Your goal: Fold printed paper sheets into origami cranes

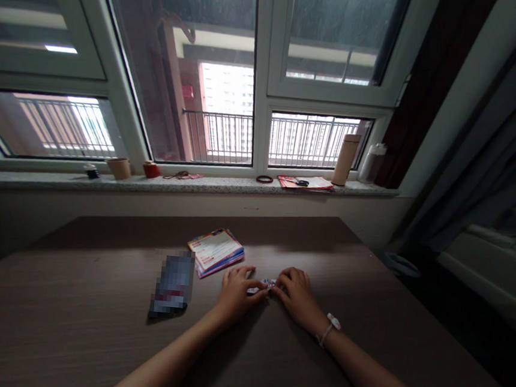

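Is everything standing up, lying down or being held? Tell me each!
Left hand: fingers pinched
Right hand: fingers pinched
Small patterned piece: held by both hands, partly hidden
Paper stack: flat, uneven
Blurred item: lying down
Tan bottle: upright
Pale bottle: upright
Brown cup: upright
Dark ring: lying on windowsill

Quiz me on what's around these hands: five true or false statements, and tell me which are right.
1. The left hand and right hand both touch one small patterned piece. True.
2. The stack of cards lies to the right of the right hand. False: it lies to the left, just beyond the left hand.
3. A bracelet is on the right wrist. True.
4. The tan bottle lies on its side. False: it stands upright.
5. It stands on the windowsill. True.
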Available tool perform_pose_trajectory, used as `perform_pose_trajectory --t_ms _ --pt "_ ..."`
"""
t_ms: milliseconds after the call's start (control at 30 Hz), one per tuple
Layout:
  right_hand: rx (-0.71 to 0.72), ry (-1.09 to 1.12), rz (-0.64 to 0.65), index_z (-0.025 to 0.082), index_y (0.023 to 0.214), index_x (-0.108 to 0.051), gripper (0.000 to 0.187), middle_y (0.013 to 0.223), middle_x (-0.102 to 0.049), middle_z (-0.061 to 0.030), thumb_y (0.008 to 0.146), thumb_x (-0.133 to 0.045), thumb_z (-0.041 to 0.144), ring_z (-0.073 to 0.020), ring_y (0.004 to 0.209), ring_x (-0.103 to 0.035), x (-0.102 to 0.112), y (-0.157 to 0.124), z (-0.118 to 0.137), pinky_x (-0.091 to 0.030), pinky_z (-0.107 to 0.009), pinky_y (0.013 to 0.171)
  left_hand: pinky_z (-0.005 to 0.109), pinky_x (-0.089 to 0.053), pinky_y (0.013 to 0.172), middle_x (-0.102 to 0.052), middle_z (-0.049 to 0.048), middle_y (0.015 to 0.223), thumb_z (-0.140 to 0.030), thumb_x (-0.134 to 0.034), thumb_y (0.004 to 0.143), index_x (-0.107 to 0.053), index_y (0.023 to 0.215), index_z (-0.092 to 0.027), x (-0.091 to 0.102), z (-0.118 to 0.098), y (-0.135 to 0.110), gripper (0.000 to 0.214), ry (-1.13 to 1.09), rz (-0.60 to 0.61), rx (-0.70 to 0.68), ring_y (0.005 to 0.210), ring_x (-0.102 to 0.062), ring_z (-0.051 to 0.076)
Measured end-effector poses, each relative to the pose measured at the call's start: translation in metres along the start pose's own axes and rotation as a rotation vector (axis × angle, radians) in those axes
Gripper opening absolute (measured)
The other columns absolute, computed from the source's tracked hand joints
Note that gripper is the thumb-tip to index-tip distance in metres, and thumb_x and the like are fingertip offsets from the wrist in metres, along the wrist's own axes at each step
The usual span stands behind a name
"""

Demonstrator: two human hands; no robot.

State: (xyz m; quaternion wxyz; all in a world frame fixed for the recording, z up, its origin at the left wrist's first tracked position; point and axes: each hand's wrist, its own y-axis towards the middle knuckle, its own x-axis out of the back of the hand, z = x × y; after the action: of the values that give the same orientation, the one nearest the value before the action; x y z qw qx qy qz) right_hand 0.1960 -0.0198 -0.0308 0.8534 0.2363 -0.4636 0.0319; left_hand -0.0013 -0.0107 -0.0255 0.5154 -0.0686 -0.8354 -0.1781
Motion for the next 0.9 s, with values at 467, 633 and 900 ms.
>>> perform_pose_trajectory --t_ms 467,633,900 --pt "-0.052 -0.067 -0.008 0.024 0.090 -0.066 0.017 0.105 -0.057 -0.0058 0.090 -0.057 0.038 -0.0229 0.102 -0.049 -0.004 0.004 0.001 -0.036 -0.038 0.094 0.048 -0.025 0.107 -0.058 0.0024 0.129 -0.043 -0.067 0.080 -0.075 0.089 -0.035 0.002 -0.010 0.004 0.014 0.013 0.003 0.088 0.123 -0.045 0.026" --pt "-0.067 -0.065 -0.017 0.024 0.088 -0.066 0.015 0.105 -0.058 -0.0060 0.088 -0.059 0.037 -0.0233 0.103 -0.049 -0.004 0.005 0.002 -0.037 -0.037 0.095 0.050 -0.023 0.108 -0.058 0.0027 0.128 -0.043 -0.067 0.079 -0.075 0.089 -0.034 0.003 -0.015 0.004 0.015 0.020 -0.012 0.101 0.122 -0.045 0.026" --pt "-0.097 -0.054 -0.036 0.022 0.082 -0.065 0.015 0.105 -0.058 -0.0063 0.086 -0.062 0.036 -0.0239 0.104 -0.050 -0.003 0.005 0.005 -0.038 -0.037 0.095 0.051 -0.022 0.108 -0.058 0.0021 0.128 -0.045 -0.068 0.077 -0.074 0.088 -0.033 0.001 -0.013 0.006 0.017 0.009 -0.019 0.110 0.123 -0.044 0.027"
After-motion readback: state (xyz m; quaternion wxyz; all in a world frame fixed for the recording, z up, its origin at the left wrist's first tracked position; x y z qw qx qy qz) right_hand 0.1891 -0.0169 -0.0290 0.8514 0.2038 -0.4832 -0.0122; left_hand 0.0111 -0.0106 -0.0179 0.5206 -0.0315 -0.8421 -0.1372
